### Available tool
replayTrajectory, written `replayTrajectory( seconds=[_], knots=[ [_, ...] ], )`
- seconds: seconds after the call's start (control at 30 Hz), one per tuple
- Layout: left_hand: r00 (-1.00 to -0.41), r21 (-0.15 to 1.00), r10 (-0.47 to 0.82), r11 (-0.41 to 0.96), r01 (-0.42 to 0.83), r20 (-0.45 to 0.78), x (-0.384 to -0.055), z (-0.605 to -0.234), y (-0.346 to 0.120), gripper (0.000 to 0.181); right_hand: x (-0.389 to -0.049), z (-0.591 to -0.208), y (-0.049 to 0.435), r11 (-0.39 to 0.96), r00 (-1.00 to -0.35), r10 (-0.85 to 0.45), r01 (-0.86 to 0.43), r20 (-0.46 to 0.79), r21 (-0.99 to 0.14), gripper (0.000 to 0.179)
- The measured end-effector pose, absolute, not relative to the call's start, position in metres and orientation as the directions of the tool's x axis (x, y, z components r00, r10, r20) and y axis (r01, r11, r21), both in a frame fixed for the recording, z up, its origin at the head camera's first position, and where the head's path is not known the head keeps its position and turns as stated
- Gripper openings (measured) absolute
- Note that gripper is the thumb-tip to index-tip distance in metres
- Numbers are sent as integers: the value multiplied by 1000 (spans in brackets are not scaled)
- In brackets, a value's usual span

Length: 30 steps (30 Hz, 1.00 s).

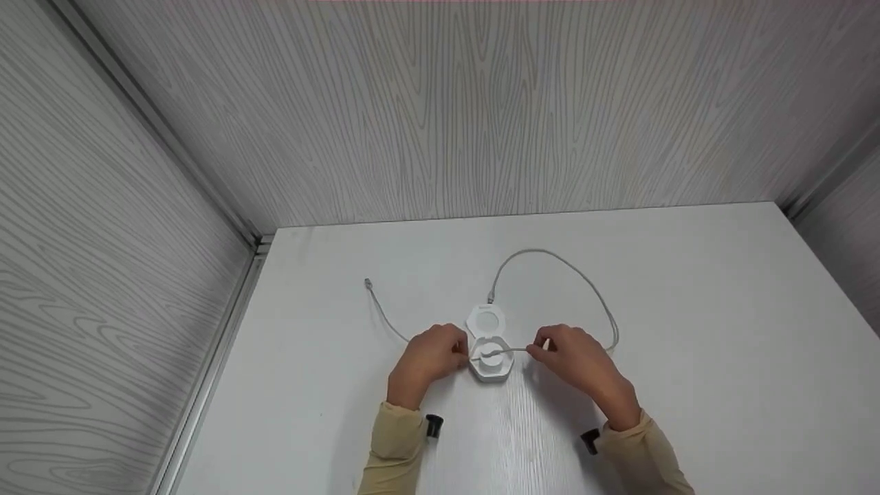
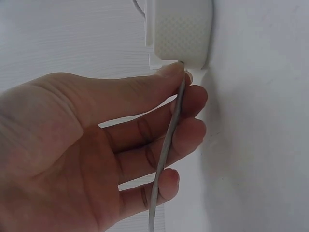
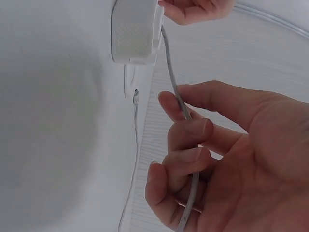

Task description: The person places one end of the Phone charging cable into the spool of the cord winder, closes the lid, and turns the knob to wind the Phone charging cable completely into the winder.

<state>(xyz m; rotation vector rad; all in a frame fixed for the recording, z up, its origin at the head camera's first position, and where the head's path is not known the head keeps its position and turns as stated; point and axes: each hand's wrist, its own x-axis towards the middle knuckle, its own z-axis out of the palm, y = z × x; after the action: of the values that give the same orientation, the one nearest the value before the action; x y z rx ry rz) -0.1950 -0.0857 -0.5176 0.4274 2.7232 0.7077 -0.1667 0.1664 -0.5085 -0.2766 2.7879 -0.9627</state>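
Note:
A white hexagonal case [image 1: 491,375] sits on the table with a round spool in its middle. Beyond it lies its hexagonal lid [image 1: 487,322], marked with a shallow circle. A thin grey cable [image 1: 577,269] runs across the spool between both hands. My left hand [image 1: 432,354] pinches it between thumb and forefinger at the case's left side; in the left wrist view the cable trails across the other fingers. My right hand [image 1: 576,357] pinches it a little right of the case, and in the right wrist view it hangs past the curled fingers.
One cable end [image 1: 368,282] with a metal connector lies on the white table [image 1: 687,289] at the left. The other connector [image 1: 490,298] meets the lid's far edge, its cable looping right. Grey wood-grain walls [image 1: 440,110] enclose the table behind and at both sides.

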Motion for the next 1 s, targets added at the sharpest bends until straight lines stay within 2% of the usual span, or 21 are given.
replayTrajectory(
  seconds=[0.53, 1.0],
  knots=[
    [-903, 503, 378, 832, 234, -205, -196, -517, -83, 9, -167, -531, 134, 748, -982, -181, -96, -63, -656, 22],
    [-905, 523, 371, 824, 217, -208, -196, -518, -88, 12, -163, -534, 116, 799, -995, -102, -92, 17, -594, 27]
  ],
)
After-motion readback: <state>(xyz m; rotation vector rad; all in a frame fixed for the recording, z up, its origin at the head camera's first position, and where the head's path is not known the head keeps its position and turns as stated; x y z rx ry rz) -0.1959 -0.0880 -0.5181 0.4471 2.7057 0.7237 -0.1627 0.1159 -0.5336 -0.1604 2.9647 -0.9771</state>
